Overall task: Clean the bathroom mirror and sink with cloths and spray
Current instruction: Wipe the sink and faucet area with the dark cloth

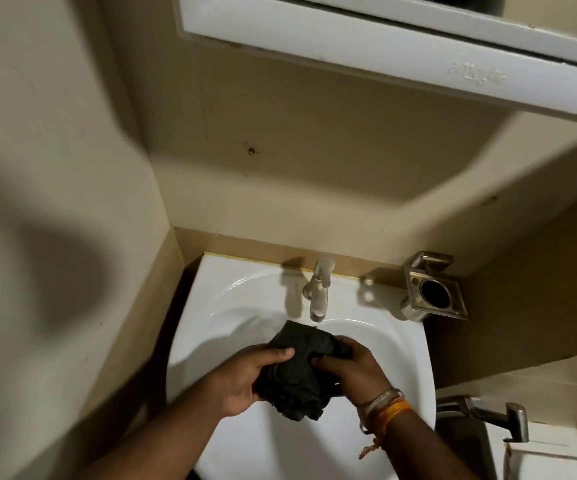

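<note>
1. The left hand [245, 379] has its grip closed on a dark cloth [297, 372]: the fingers curl under the near left edge of the bundle and the thumb lies over its top.
2. The right hand [349, 368] has its grip closed on the same cloth from the other side, the thumb pressed into the fabric and the fingers wrapped behind the right edge.
3. The cloth is bunched between the two grips, held above the bowl of the white sink [401, 358]; whether its lower folds touch the basin cannot be told.
4. On the right wrist, just behind the grip, sit bracelets [384, 407] in pale and orange tones, with a thread end hanging down.
5. Beyond the grips, at the far rim of the sink, stands a metal tap [320, 289], its spout pointing toward the cloth's upper corner.
6. To the right of the grips and farther back, a steel holder [432, 292] with a round dark opening is fixed to the wall beside the sink.
7. To the right and nearer than the grips, a metal hand sprayer [508, 417] rests by a white fixture [557, 455].
8. High above the grips, the white frame of a mirror cabinet [384, 53] runs across the top of the beige wall [280, 168].
</note>
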